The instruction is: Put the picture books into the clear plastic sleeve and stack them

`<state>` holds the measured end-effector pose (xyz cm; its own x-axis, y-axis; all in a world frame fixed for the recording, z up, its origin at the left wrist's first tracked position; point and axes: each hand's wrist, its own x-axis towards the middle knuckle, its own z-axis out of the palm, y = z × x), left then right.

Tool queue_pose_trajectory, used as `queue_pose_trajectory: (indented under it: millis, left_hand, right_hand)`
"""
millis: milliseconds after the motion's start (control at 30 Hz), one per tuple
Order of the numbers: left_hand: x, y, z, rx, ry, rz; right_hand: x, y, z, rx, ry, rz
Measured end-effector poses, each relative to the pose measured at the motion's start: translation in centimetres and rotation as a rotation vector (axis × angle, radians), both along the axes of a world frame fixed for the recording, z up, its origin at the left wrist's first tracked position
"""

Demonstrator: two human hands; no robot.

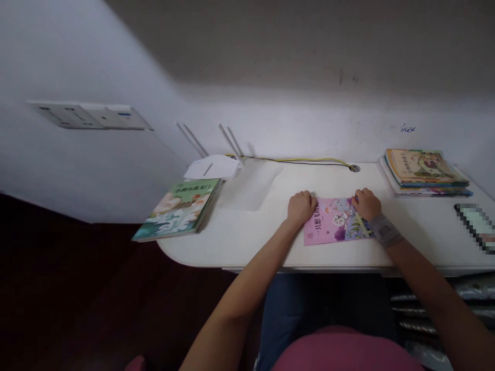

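Pink picture book (pixel 327 233) lies flat on the white desk (pixel 216 250), near its front edge, cover up, its long axis running roughly left to right and its title turned sideways along the left end; it sits between the two hands and on the body side of both, so neither is clearly nearer; the left hand (pixel 300 208) touches its far left corner with fingers curled, and the right hand (pixel 368 205), above a grey wristband (pixel 385 231), bends its fingers over the far right corner; whether either pinches the paper or merely presses it, I cannot tell; well apart to the left is a green-covered picture book (pixel 180 208), and off to the right a stack of books (pixel 423 167).
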<state>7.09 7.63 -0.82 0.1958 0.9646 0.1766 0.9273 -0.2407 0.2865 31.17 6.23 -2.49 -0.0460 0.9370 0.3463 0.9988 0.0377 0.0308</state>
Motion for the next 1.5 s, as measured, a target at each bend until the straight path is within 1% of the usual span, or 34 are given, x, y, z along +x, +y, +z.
queue_pose_trajectory:
  millis: [100, 200, 267, 367, 500, 567, 600, 667, 733, 800, 833, 867, 900, 967, 1033, 1067, 1100, 1133, 1167, 1200, 1267, 1333, 1400, 1433, 1500]
  left_hand:
    - [-0.2, -0.2, 0.2, -0.014, -0.061, -0.020]
    - [-0.5, -0.4, 0.4, -0.002, -0.123, -0.053]
    - [-0.7, -0.5, 0.5, 0.018, -0.197, -0.089]
    - [-0.9, -0.7, 0.7, 0.054, -0.332, -0.140]
    - [-1.0, -1.0, 0.8, 0.076, -0.491, -0.170]
    - [-1.0, -1.1, 0.9, 0.079, -0.572, -0.178]
    - [-0.9, -1.2, 1.0, 0.074, -0.617, -0.169]
    - [-0.8, -1.3, 1.2, 0.034, -0.725, -0.128]
    - [-0.6, -1.3, 1.2, -0.054, -0.875, -0.099]
    - [-0.4, -1.3, 1.2, -0.154, -1.028, -0.100]
    - [-0.3, -1.3, 1.2, -0.188, -1.092, -0.094]
    - [-0.2, -1.3, 1.2, -0.208, -1.145, -0.077]
    - [-0.1, -1.2, 1.2, -0.213, -1.189, -0.049]
    - [-0.1, -1.2, 1.2, -0.192, -1.281, 0.023]
    - [-0.2, -1.1, 1.3, -0.171, -1.396, 0.086]
    - [-0.3, -1.1, 1.4, -0.163, -1.454, 0.113]
    - [-0.3, -1.1, 1.5, -0.158, -1.506, 0.137]
    - [-0.4, -1.1, 1.5, -0.156, -1.549, 0.153]
    - [-0.4, -1.1, 1.6, -0.153, -1.581, 0.166]
    - [-0.3, -1.1, 1.6, -0.147, -1.604, 0.175]
    - [-0.1, -1.2, 1.4, -0.131, -1.630, 0.182]
    - [0.2, -1.3, 1.2, -0.130, -1.641, 0.181]
    - [0.4, -1.3, 1.0, -0.155, -1.651, 0.175]
    - [0.4, -1.4, 0.9, -0.176, -1.659, 0.166]
    - [0.4, -1.3, 0.7, -0.227, -1.671, 0.133]
  right_hand:
    - [0.2, 0.2, 0.1, -0.020, 0.083, 0.041]
    - [0.9, 0.7, 0.4, -0.100, 0.202, 0.160]
    - [1.6, 1.0, 1.0, -0.166, 0.243, 0.245]
    - [2.9, 1.5, 2.6, -0.281, 0.293, 0.377]
    - [4.7, 1.8, 5.6, -0.557, 0.471, 0.565]
    - [5.3, 1.6, 6.9, -0.674, 0.544, 0.599]
    - [5.4, 1.5, 7.4, -0.703, 0.579, 0.595]
    - [5.5, 1.1, 7.8, -0.678, 0.666, 0.560]
    - [5.3, 0.4, 7.4, -0.567, 0.795, 0.481]
    - [4.9, -0.3, 6.2, -0.451, 0.996, 0.361]
    - [4.7, -0.8, 5.5, -0.425, 1.120, 0.301]
    - [4.5, -1.4, 4.7, -0.435, 1.249, 0.251]
    - [4.4, -2.0, 3.9, -0.479, 1.373, 0.220]
    - [4.3, -3.5, 2.6, -0.629, 1.556, 0.197]
    - [4.2, -5.2, 1.9, -0.779, 1.651, 0.191]
    - [4.0, -6.0, 1.8, -0.818, 1.694, 0.191]
    - [3.7, -6.7, 1.7, -0.812, 1.756, 0.194]
    - [3.2, -7.2, 1.7, -0.768, 1.831, 0.201]
    - [2.4, -7.7, 1.7, -0.687, 1.913, 0.213]
    - [1.4, -8.0, 1.8, -0.573, 2.002, 0.231]
    - [-1.2, -8.3, 1.7, -0.418, 2.114, 0.266]
    - [-4.2, -8.4, 1.7, -0.336, 2.243, 0.268]
    - [-6.7, -8.4, 1.8, -0.222, 2.342, 0.211]
    - [-7.4, -8.3, 2.0, -0.167, 2.368, 0.177]
    - [-7.1, -7.6, 2.4, -0.068, 2.376, 0.120]
